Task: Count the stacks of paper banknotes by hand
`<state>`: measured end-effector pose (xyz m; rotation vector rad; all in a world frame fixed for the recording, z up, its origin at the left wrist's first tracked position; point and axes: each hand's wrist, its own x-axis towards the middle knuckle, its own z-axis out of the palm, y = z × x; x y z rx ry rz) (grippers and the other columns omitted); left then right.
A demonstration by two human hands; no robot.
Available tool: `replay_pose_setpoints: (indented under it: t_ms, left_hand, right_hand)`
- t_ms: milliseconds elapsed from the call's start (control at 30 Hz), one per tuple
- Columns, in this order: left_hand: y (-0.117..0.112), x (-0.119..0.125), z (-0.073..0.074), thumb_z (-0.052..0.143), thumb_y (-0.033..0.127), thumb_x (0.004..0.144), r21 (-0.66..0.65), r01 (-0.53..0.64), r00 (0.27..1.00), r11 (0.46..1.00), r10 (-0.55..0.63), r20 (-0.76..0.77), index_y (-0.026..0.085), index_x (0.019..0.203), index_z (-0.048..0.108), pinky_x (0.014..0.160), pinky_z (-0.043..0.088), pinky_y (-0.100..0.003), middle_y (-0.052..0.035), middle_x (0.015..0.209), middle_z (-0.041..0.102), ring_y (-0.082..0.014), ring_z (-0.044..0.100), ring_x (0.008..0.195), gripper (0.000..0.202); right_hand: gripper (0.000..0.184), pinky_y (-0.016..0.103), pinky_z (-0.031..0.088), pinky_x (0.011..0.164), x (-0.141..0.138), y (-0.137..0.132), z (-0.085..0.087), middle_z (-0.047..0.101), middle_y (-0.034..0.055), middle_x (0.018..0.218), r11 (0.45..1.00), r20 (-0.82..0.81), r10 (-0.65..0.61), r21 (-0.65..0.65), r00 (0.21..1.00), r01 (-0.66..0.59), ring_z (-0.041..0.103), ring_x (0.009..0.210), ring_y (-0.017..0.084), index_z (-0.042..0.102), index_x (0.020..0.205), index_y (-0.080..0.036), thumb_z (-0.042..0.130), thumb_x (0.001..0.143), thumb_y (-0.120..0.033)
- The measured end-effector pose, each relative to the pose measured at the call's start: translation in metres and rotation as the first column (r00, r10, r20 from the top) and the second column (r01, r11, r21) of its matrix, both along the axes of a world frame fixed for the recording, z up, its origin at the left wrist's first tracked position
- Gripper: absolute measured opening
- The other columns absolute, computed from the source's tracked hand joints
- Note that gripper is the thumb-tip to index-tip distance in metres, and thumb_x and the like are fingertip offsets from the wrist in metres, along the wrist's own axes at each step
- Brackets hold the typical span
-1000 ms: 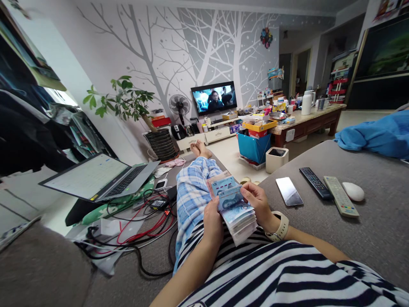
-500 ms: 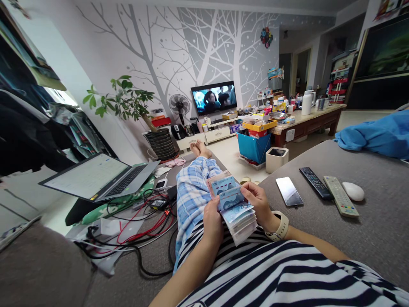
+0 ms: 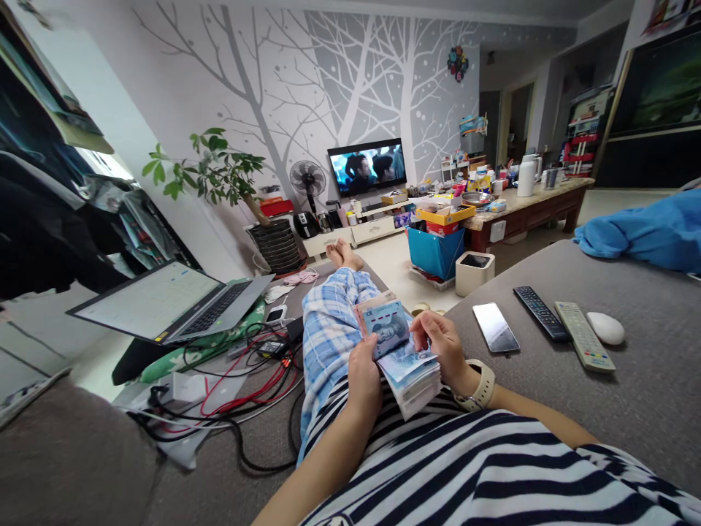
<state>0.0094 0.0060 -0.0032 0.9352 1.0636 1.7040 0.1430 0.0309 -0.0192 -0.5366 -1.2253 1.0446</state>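
A thick stack of banknotes (image 3: 410,380) is folded over in front of my lap, its lower half fanned in pale layered edges. My left hand (image 3: 364,376) is closed around the stack's left side, thumb pressed on the bend. A blue-grey note with a portrait (image 3: 390,329) faces up on the far half, with pinkish notes (image 3: 366,307) behind it. My right hand (image 3: 441,347) has curled fingers close together at the stack's right edge, just above the top blue note; I see no note pinched in them. A pale watch is on the right wrist.
On the sofa to the right lie a phone (image 3: 496,327), a black remote (image 3: 541,314), a beige remote (image 3: 584,337) and a white mouse (image 3: 605,328). At left are an open laptop (image 3: 180,303) and tangled cables (image 3: 235,416). A blue bin (image 3: 435,252) stands beyond the sofa.
The note that my right fingers were pinching now lies flat on the far half, showing its portrait. My right fingers have come away from it and curled back slightly. My left hand keeps its grip.
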Motion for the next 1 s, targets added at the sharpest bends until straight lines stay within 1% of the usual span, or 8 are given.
replay_pose_setpoints:
  t_ms: [133, 200, 367, 500, 767, 900, 1000]
  left_hand:
    - [0.005, 0.004, -0.004, 0.067, 0.036, 0.066, 0.015, 0.050, 0.994, 0.999, -0.052, 0.099, 0.013, 0.082, 0.075, 0.096, 0.050, -0.042, -0.0089, 0.089, 0.077, -0.0301, 0.069, 0.100, 0.029]
    - [0.007, 0.006, -0.006, 0.068, 0.036, 0.065, 0.030, 0.082, 0.987, 0.996, -0.086, 0.133, 0.014, 0.086, 0.076, 0.095, 0.050, -0.043, -0.0094, 0.090, 0.077, -0.0311, 0.069, 0.101, 0.032]
    - [0.009, 0.008, -0.009, 0.071, 0.034, 0.064, 0.026, 0.113, 0.977, 0.993, -0.116, 0.178, 0.016, 0.097, 0.075, 0.094, 0.051, -0.045, -0.0096, 0.096, 0.077, -0.0325, 0.067, 0.107, 0.038]
    - [0.009, 0.007, -0.011, 0.073, 0.033, 0.065, 0.027, 0.134, 0.972, 0.991, -0.137, 0.193, 0.016, 0.097, 0.075, 0.096, 0.051, -0.045, -0.0094, 0.095, 0.077, -0.0326, 0.067, 0.109, 0.037]
    - [0.008, 0.006, -0.008, 0.072, 0.037, 0.066, 0.029, 0.133, 0.972, 0.991, -0.136, 0.191, 0.017, 0.092, 0.076, 0.097, 0.050, -0.046, -0.0096, 0.092, 0.078, -0.0334, 0.067, 0.109, 0.033]
    - [0.006, 0.005, -0.007, 0.072, 0.038, 0.066, 0.005, 0.104, 0.982, 0.995, -0.104, 0.161, 0.014, 0.090, 0.076, 0.096, 0.050, -0.045, -0.0096, 0.089, 0.078, -0.0328, 0.068, 0.106, 0.034]
    - [0.006, 0.002, -0.009, 0.071, 0.038, 0.067, -0.026, 0.064, 0.987, 0.998, -0.060, 0.149, 0.013, 0.086, 0.075, 0.096, 0.050, -0.042, -0.0085, 0.086, 0.077, -0.0301, 0.070, 0.099, 0.031]
  right_hand:
    - [0.038, 0.026, 0.034, 0.051, -0.002, 0.003, 0.003, 0.049, -0.0040, 0.054, 0.997, 0.014, -0.078, -0.026, 0.997, 0.079, 0.042, 0.051, 0.012, 0.055, 0.068, -0.021, 0.068, 0.080, -0.054]
    - [0.038, 0.026, 0.032, 0.050, -0.003, 0.006, 0.002, 0.048, -0.0044, 0.057, 0.993, 0.025, -0.108, -0.040, 0.994, 0.109, 0.041, 0.053, 0.012, 0.053, 0.068, -0.021, 0.072, 0.076, -0.052]
    - [0.039, 0.026, 0.028, 0.050, -0.003, 0.013, -0.004, 0.041, -0.0053, 0.057, 0.992, 0.088, -0.116, -0.044, 0.989, 0.120, 0.035, 0.054, 0.011, 0.050, 0.064, -0.021, 0.072, 0.076, -0.052]
    - [0.040, 0.026, 0.028, 0.051, -0.002, 0.012, -0.006, 0.038, -0.0057, 0.055, 0.990, 0.117, -0.135, -0.020, 0.984, 0.138, 0.033, 0.054, 0.011, 0.049, 0.060, -0.020, 0.070, 0.079, -0.049]
    - [0.036, 0.027, 0.030, 0.052, -0.002, 0.010, -0.006, 0.044, -0.0047, 0.057, 0.988, 0.116, -0.147, -0.018, 0.982, 0.150, 0.037, 0.054, 0.011, 0.053, 0.063, -0.020, 0.070, 0.079, -0.047]
    - [0.029, 0.027, 0.033, 0.054, -0.003, 0.010, -0.005, 0.050, -0.0032, 0.061, 0.990, 0.094, -0.139, -0.020, 0.986, 0.141, 0.041, 0.057, 0.012, 0.058, 0.069, -0.018, 0.070, 0.080, -0.043]
    - [0.025, 0.027, 0.037, 0.057, -0.004, 0.009, -0.004, 0.055, -0.0019, 0.066, 0.991, 0.061, -0.125, -0.032, 0.990, 0.127, 0.046, 0.059, 0.012, 0.061, 0.076, -0.018, 0.071, 0.079, -0.041]
